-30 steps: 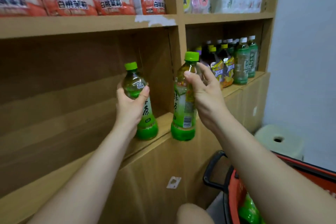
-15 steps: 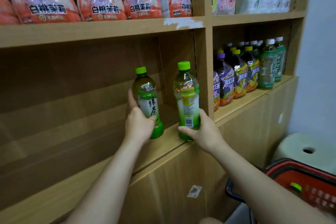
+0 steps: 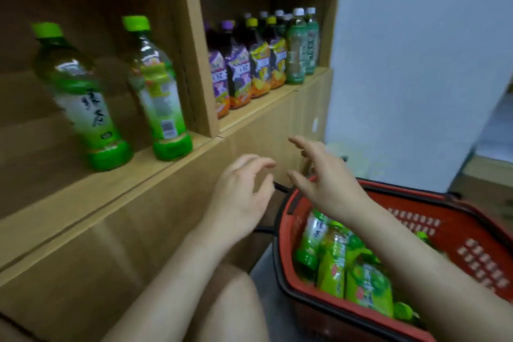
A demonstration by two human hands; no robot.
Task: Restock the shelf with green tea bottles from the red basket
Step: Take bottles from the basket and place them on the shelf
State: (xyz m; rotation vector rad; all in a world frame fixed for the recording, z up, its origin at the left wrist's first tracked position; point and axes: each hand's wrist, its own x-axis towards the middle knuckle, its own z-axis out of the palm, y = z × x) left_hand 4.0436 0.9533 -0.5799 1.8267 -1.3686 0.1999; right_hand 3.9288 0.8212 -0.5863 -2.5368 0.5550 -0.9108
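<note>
The scene is lit softly and a bit dimly. The wall (image 3: 416, 64) is seen as the brightest part, while the back of the shelf (image 3: 22, 133) is left in dark shadow. Small shiny spots are seen on the two standing bottles (image 3: 155, 86). Everything is smeared by blur, most of all the basket (image 3: 444, 219) and the lying bottles (image 3: 333, 264) in it. Shelf lines are bent near the edges.

left hand (image 3: 238, 197): empty, fingers loosely curled | right hand (image 3: 327, 183): empty, fingers spread
</note>
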